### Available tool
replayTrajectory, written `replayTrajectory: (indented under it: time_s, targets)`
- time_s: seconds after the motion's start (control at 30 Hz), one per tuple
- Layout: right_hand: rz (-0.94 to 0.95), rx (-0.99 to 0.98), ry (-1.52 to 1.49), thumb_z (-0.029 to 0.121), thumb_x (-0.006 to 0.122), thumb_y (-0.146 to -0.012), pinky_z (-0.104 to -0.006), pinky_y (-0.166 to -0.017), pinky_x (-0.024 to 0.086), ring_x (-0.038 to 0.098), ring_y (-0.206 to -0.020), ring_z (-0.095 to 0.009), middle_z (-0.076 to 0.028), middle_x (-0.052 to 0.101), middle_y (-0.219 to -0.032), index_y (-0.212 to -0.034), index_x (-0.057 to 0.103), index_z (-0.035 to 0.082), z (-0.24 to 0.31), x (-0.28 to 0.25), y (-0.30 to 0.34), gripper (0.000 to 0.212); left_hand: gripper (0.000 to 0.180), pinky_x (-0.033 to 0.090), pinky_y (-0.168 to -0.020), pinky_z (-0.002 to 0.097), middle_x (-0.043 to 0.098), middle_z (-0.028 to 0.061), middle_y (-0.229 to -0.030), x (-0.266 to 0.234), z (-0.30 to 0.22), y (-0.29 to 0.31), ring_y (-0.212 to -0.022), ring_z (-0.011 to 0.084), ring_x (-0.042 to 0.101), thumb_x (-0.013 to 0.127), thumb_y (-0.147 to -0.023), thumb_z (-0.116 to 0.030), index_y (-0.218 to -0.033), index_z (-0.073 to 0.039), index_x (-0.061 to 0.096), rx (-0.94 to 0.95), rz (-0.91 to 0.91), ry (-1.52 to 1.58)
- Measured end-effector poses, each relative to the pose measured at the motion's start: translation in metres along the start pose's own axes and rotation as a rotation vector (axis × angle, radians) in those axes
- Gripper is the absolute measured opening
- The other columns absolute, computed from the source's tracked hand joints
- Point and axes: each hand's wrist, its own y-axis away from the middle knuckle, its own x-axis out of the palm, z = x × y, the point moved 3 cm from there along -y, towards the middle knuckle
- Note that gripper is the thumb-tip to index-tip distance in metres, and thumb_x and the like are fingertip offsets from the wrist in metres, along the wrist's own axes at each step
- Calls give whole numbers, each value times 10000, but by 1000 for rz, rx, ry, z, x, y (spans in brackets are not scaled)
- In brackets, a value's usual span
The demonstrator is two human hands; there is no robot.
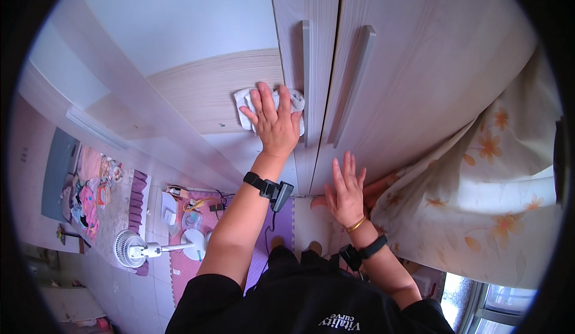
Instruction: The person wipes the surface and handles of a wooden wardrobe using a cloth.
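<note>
Left hand, fingers spread, holds the white cloth against the cabinet door, beside a handle; right hand empty, fingers extended; I advise a flat palm, even pressure, and care around the handle.

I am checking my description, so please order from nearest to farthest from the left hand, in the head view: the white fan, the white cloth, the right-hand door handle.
From the left hand:
1. White cloth: directly under it.
2. Right-hand door handle: to its right, past another handle.
3. White fan: well off to the lower left.
</note>
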Motion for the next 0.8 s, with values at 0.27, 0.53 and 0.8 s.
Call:
replayTrajectory:
  time_s: [0.27,0.53,0.8]
  targets:
    - [-8,-12,-5,111,634,-826,-659,-1095,160,265,-1418,-429,-266,217,-1547,-1500,301,111,-16,5,6,752,708,-34,-1109,654,87,297,-1554,33,10,78,-1448,474,14,641,-852,-274,-1441,-11,349,24,95,-5]
    - [28,-69,-30,113,633,-829,-651,-1100,151,272,-1415,-429,-271,224,-1544,-1500,302,110,-18,20,4,749,616,-66,-1139,589,160,243,-1559,6,1,26,-1461,415,101,625,-879,-271,-1428,-78,423,-76,15,100]
    - [101,-76,-43,118,640,-810,-656,-1101,134,263,-1414,-442,-280,220,-1542,-1491,308,70,-22,29,10,759,687,-6,-1141,609,172,238,-1555,41,13,106,-1465,404,91,710,-810,-360,-1397,-108,455,-45,127,-37]
